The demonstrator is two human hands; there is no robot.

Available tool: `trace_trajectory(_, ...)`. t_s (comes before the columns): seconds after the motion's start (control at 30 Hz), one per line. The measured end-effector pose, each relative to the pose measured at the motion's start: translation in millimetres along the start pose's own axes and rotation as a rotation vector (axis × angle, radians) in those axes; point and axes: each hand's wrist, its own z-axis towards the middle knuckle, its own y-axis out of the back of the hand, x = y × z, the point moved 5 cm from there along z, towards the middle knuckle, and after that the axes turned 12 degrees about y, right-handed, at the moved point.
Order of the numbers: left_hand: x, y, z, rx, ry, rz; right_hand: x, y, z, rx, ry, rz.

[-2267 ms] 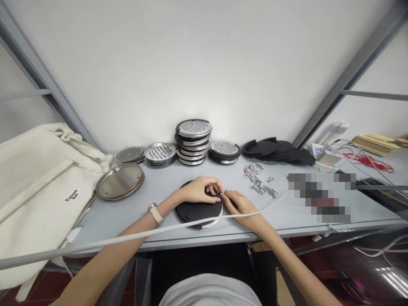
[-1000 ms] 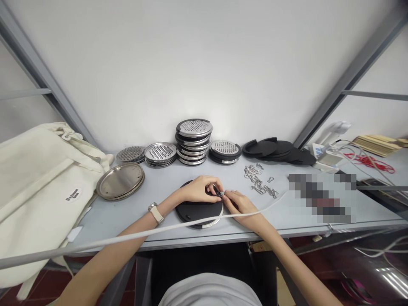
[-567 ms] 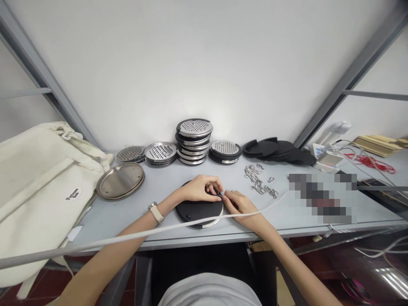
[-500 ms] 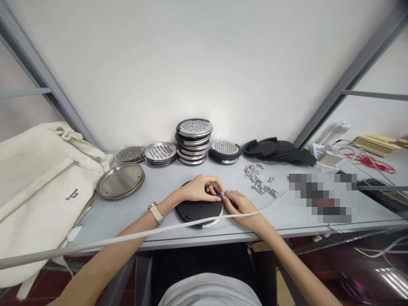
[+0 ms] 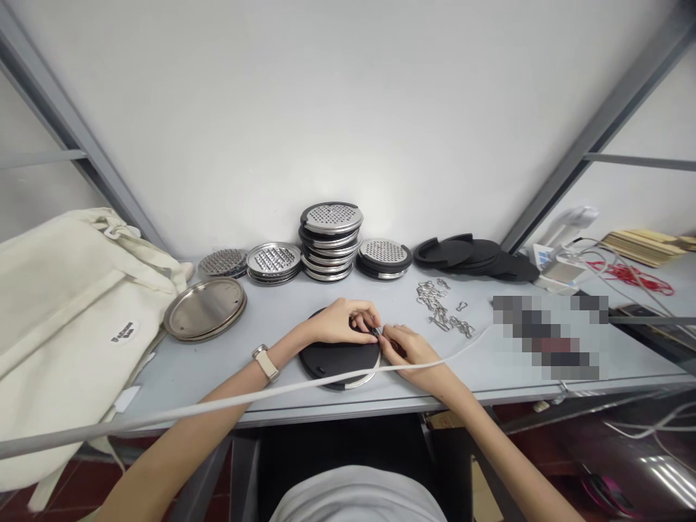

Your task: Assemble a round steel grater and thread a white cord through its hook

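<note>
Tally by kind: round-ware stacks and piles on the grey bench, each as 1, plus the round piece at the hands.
Round silver-grey stacks with perforated metal tops: 4
Round plain silver metal disc stack: 1
Round black disc pile: 1
Round black piece with silver edge: 1
Total: 7

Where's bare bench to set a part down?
Best patch: between the smooth metal plates and the left hand. Smaller one: between the rightmost grater stack and the right hand, left of the loose clips. Crowded: the back by the wall, with grater stacks and black holders side by side.
</note>
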Motion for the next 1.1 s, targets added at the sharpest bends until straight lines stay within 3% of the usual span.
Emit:
trace_trajectory(0.63,-0.9,0.4,-0.1,-0.010,0.001,0.023,0.7,2.5,-0.1,-0.034,-0.073,0.100)
trace_trajectory(1.1,0.8,0.4,0.2,-0.015,0.015,0.022,0.4,2.5,0.2,-0.025,-0.044,0.037)
